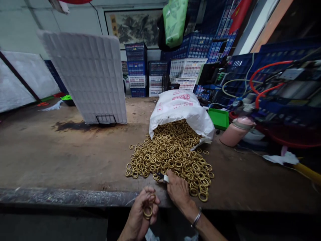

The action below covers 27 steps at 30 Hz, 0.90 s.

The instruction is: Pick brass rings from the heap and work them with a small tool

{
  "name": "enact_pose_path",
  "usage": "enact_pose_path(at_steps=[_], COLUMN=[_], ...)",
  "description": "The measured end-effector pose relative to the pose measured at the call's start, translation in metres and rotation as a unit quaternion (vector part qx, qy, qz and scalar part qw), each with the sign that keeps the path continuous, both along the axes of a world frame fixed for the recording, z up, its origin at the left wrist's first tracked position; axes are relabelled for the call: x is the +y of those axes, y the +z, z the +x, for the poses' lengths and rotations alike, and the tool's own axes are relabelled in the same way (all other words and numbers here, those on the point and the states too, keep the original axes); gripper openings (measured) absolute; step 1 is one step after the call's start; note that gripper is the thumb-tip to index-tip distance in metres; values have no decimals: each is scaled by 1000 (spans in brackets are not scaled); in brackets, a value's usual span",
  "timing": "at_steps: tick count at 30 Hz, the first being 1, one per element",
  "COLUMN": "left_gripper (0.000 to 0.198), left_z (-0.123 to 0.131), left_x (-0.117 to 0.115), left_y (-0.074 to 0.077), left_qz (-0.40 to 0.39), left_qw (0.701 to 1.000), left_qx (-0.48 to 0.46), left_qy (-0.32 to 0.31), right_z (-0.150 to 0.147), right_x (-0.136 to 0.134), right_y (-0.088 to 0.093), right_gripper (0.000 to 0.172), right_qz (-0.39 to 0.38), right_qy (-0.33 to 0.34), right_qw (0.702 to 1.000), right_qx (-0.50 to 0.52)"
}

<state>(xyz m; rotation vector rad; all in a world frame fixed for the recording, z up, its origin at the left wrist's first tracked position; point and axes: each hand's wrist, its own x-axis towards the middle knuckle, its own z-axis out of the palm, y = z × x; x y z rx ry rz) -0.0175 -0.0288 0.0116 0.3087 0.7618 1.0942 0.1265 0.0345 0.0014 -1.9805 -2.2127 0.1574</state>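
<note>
Gold-coloured rings [147,213] are held in the curled fingers of my left hand [139,211], just in front of the table edge. My right hand [178,189], with a metal bangle on its wrist, is closed round a small tool [163,177] with a white part and a dark tip. Its exact kind I cannot make out. That tip is at the near edge of a heap of gold-coloured rings [170,155]. The heap spills from the mouth of a white sack [179,105] with red print, which lies on its side.
On the wooden table [105,157], a pale ribbed panel [87,77] stands at the left. To the right are a green tray [218,118], a pink bottle [237,131] and a machine with orange hoses [255,80]. Stacked crates [136,68] stand behind.
</note>
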Motion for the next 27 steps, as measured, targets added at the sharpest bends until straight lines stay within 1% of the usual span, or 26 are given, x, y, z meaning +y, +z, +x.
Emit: enact_pose_path(at_steps=[2,4,6,8,9,11,14,16,17,19,21,22,23,25,27], left_gripper=[20,20,24,25,25,25,27,29,29,31,31,31,31,31,31], left_z=[-2,-3,-3,-1,0,4,9,11,12,13,13,12,11,9,7], left_x=[1,4,6,10,12,16,22,23,24,23,22,21,20,19,18], left_y=[-4,-7,-7,-6,-6,-6,-7,-7,-6,-2,3,4,6,6,3], left_qz=[-28,-40,-30,4,25,65,109,121,123,120,107,97,86,64,39], left_qw=[999,998,999,1000,999,993,976,963,958,956,961,965,967,973,980], left_qx=[-29,-44,-29,14,44,101,188,239,255,260,249,243,238,221,196], left_qy=[-6,-4,4,11,12,20,34,44,53,67,50,32,15,-5,-15], right_z=[1,4,6,6,5,2,-4,-7,-9,-11,-12,-12,-12,-12,-12], right_x=[1,3,5,6,6,4,-3,-9,-12,-17,-19,-20,-20,-19,-17], right_y=[-1,-1,1,4,6,9,14,18,20,22,22,21,19,13,8], right_gripper=[22,20,18,13,13,17,19,20,20,20,20,21,22,22,20], right_qz=[6,18,28,19,2,-54,-180,-254,-277,-303,-319,-326,-326,-296,-245], right_qy=[4,13,24,21,14,-7,-48,-75,-84,-91,-85,-79,-74,-60,-46], right_qw=[1000,997,990,971,956,911,822,766,745,721,713,715,724,758,796], right_qx=[24,69,138,235,293,408,538,586,601,616,618,613,604,578,552])
